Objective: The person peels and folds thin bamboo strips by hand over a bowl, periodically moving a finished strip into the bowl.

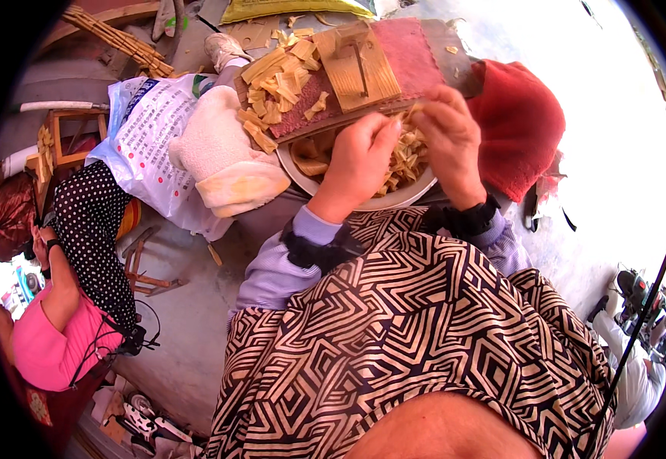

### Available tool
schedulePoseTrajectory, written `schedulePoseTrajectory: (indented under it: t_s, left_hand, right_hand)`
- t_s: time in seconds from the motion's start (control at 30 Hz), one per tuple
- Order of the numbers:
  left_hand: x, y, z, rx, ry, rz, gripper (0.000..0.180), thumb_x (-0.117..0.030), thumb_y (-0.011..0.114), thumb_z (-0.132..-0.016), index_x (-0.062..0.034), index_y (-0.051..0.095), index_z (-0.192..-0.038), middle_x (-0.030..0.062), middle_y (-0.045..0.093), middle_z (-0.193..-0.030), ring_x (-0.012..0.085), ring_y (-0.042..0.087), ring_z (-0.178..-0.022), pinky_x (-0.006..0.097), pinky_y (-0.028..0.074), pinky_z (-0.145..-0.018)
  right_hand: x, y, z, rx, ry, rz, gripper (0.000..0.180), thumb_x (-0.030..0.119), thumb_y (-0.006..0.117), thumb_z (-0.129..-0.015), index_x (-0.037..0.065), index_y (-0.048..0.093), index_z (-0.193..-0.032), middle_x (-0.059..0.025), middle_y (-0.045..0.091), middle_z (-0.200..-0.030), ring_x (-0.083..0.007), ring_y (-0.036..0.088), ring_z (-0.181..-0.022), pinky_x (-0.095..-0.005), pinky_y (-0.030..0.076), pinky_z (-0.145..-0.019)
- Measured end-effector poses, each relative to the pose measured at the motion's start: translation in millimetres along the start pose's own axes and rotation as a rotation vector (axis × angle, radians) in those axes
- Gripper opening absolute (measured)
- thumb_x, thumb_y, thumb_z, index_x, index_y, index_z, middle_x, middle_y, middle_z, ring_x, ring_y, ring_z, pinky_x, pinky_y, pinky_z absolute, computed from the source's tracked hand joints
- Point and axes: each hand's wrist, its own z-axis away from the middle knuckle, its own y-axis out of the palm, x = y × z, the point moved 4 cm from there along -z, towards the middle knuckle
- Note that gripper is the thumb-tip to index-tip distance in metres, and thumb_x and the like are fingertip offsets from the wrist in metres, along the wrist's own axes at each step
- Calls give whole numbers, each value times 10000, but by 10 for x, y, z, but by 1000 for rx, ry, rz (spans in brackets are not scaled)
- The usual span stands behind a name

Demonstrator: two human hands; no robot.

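My left hand (354,162) and my right hand (449,139) are raised over a round white basin (296,173), their fingertips close together. Both are closed in a pinch; whatever sits between the fingers is too small to make out. Folded pale yellow strips (407,162) fill much of the basin, partly hidden by my hands. Just beyond lies a board with a red mat (406,53). On it rest a wooden block (358,65) with an upright piece on top and a heap of similar strips (278,83).
A pink towel (222,141) and a printed plastic bag (161,134) lie to the left, a red cloth (518,126) to the right. A person in pink (61,333) sits at far left beside a small wooden stool (77,138). Bundled sticks (119,42) lie beyond.
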Motion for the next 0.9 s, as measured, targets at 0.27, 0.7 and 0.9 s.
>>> schedulePoseTrajectory:
  t_s: [0.27, 0.7, 0.9]
  left_hand:
    - [-11, -329, 253, -75, 282, -489, 123, -105, 578, -905, -11, 615, -977, 99, 565, -766, 233, 572, -677, 327, 453, -589]
    - [-235, -349, 154, 293, 136, -298, 177, -152, 534, -950, -9, 604, -871, 36, 491, -655, 136, 433, -579, 282, 398, -557]
    - [-185, -453, -82, 249, 58, -90, 169, -161, 541, -957, -22, 630, -923, -43, 491, -701, 44, 424, -637, 206, 364, -567]
  right_hand:
    - [-108, -168, -56, 266, 467, -222, 451, 20, 719, -772, 54, 594, -1204, -8, 547, -1166, -122, 538, -1027, -271, 434, -929]
    - [312, 15, -267, 956, 122, 329, 138, 117, 641, -847, 5, 642, -929, -106, 611, -696, -173, 589, -641, -290, 475, -625]
    - [139, 52, -362, 745, 425, -99, 153, 127, 625, -897, 4, 665, -979, -23, 660, -797, -79, 603, -695, -230, 503, -625]
